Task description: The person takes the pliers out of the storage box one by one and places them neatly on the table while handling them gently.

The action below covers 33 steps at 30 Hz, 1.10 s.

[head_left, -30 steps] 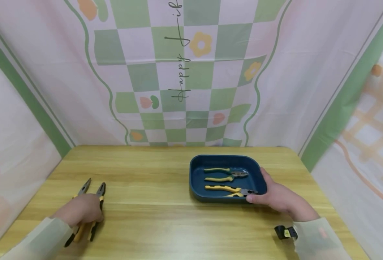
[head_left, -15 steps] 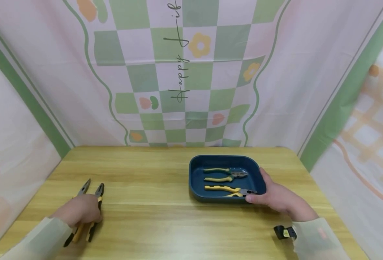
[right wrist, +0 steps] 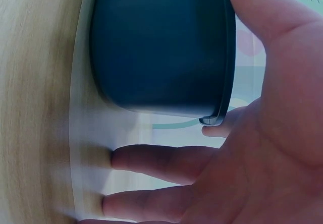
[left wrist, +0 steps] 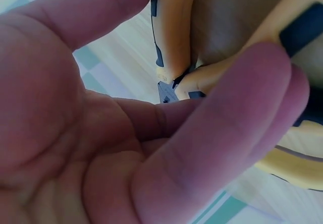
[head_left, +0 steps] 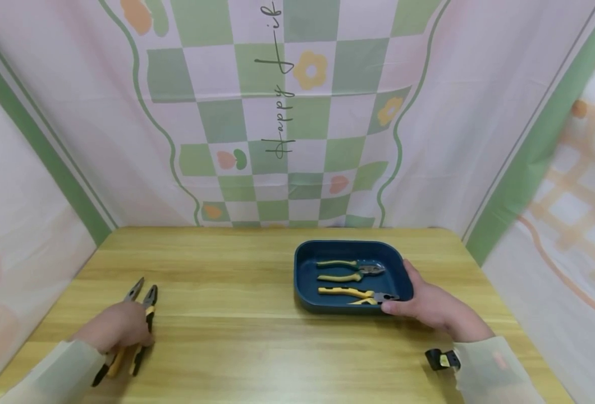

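Two pairs of long-nose pliers with yellow-black handles are at the left of the table in the head view. My left hand [head_left: 120,325] covers the middle of both, the left pair [head_left: 134,290] and the right pair [head_left: 150,295]. In the left wrist view its thumb meets one handle [left wrist: 174,27] of a spread pair, and curled fingers lie at the other handle. My right hand [head_left: 429,303] holds the right end of a dark blue box [head_left: 328,309] between thumb and index finger; the other fingers stretch out beside it. Inside lie green-yellow pliers [head_left: 340,277] and yellow-black pliers [head_left: 345,292].
The wooden table [head_left: 227,280] backs onto a checked curtain [head_left: 272,123], with more cloth along both sides. A small black object [head_left: 441,359] sits by the right sleeve.
My left hand has shifted slightly to the left and the pliers' handles moved with it; the two tips have drawn closer together. The right hand and the box stay nearly still.
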Each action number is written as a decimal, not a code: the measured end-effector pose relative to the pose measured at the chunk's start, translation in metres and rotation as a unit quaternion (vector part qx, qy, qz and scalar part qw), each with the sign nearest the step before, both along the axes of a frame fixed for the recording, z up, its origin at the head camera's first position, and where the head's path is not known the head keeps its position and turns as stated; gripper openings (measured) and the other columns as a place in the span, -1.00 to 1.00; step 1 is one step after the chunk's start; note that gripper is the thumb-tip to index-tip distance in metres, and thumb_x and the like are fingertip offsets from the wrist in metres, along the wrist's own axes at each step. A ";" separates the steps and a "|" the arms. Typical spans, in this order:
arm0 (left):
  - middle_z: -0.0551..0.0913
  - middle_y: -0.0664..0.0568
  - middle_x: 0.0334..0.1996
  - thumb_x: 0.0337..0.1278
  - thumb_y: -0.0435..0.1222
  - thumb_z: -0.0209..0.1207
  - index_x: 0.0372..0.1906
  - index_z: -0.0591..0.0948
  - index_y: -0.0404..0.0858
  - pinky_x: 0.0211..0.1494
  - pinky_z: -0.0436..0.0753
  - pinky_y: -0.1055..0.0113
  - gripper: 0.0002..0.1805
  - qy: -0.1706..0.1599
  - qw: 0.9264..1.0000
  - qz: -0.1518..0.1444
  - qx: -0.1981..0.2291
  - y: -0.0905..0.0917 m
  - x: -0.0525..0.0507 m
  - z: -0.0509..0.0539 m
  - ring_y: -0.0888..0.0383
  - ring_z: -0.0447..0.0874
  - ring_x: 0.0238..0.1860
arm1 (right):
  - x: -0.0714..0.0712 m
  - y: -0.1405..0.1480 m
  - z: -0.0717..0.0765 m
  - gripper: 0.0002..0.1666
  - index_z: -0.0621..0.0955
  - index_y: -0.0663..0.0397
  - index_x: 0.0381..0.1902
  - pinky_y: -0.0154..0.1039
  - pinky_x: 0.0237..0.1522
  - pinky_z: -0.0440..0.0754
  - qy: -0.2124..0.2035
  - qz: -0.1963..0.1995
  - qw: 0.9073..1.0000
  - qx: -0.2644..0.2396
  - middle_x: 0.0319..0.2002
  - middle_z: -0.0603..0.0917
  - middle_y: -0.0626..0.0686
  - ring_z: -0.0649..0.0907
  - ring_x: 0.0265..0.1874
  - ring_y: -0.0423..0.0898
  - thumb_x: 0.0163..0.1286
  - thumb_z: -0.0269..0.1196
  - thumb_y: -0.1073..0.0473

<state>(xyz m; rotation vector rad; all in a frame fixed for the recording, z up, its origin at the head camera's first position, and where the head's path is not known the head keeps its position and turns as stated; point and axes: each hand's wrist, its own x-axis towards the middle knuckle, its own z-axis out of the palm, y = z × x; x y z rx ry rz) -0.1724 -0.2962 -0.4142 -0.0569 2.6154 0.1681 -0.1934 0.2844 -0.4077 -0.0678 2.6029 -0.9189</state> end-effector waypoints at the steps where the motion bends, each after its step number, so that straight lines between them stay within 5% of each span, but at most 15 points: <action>1: 0.51 -0.12 -0.59 0.05 -0.12 0.39 -0.51 0.47 -0.39 -0.56 0.60 0.32 -0.56 0.000 1.000 -0.003 -0.005 0.000 0.000 0.000 0.11 0.58 -0.63 | 0.000 0.000 0.000 0.56 -0.46 0.18 0.53 0.39 0.18 0.29 -0.001 0.000 1.000 -0.001 0.37 0.05 0.66 0.27 0.27 0.55 0.18 0.39 -0.36; 7: 0.50 -0.11 -0.55 -0.03 -0.12 0.45 -0.38 0.48 -0.48 -0.53 0.58 0.27 -0.50 0.027 1.000 0.006 0.004 -0.001 0.001 -0.003 0.08 0.55 -0.59 | 0.000 0.000 0.000 0.56 -0.46 0.18 0.52 0.39 0.18 0.30 -0.001 0.000 1.000 -0.002 0.37 0.04 0.65 0.27 0.27 0.55 0.19 0.39 -0.36; 15: 0.57 -0.34 -0.33 -0.13 -0.15 0.52 0.03 0.29 -0.78 -0.38 0.61 0.09 -0.09 0.051 0.998 0.008 0.021 -0.002 0.006 -0.003 -0.01 0.54 -0.44 | 0.001 -0.001 -0.001 0.56 -0.47 0.19 0.52 0.37 0.18 0.30 0.005 0.006 1.000 -0.007 0.36 0.07 0.66 0.27 0.27 0.56 0.19 0.40 -0.33; 33: 0.50 -0.15 -0.47 0.01 -0.14 0.45 -0.15 0.44 -0.62 -0.49 0.57 0.23 -0.37 0.017 0.999 0.028 0.013 0.002 0.006 -0.001 0.03 0.52 -0.51 | 0.002 0.001 -0.005 0.56 -0.47 0.19 0.52 0.36 0.18 0.31 0.001 0.006 1.000 -0.009 0.38 0.04 0.64 0.26 0.28 0.55 0.19 0.39 -0.34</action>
